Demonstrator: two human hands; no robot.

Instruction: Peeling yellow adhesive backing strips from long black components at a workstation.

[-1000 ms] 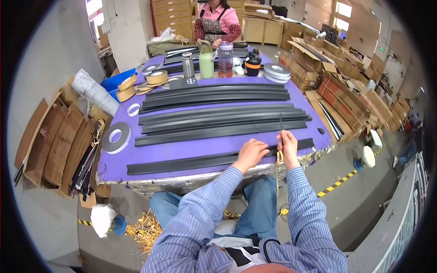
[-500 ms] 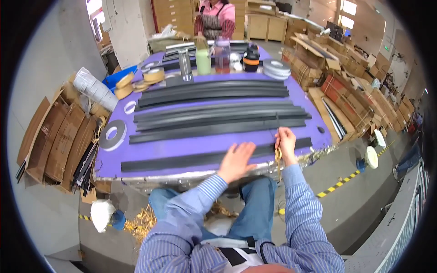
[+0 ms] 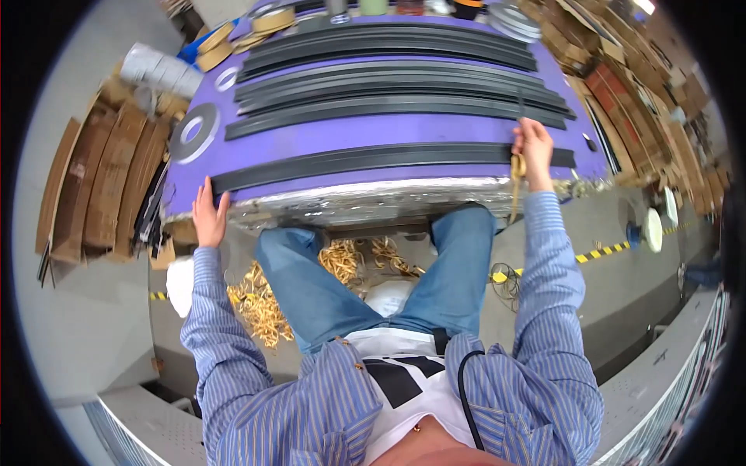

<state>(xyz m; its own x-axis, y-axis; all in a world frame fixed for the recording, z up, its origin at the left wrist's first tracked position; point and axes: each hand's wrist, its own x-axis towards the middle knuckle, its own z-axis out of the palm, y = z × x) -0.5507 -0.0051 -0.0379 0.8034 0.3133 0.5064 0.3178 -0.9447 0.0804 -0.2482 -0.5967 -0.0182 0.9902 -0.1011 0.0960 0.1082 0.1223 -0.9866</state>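
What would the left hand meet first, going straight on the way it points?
Probably the grey tape roll, unless the left hand first catches the nearest black strip's end; contact there is unclear.

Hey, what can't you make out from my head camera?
In the head view:
Green bottle: top cut off by the upper edge.
Thin dark item in the right hand: lower part hidden by the grip.
Left hand: palm hidden behind its back.
Tan curls: partly hidden by the left leg.
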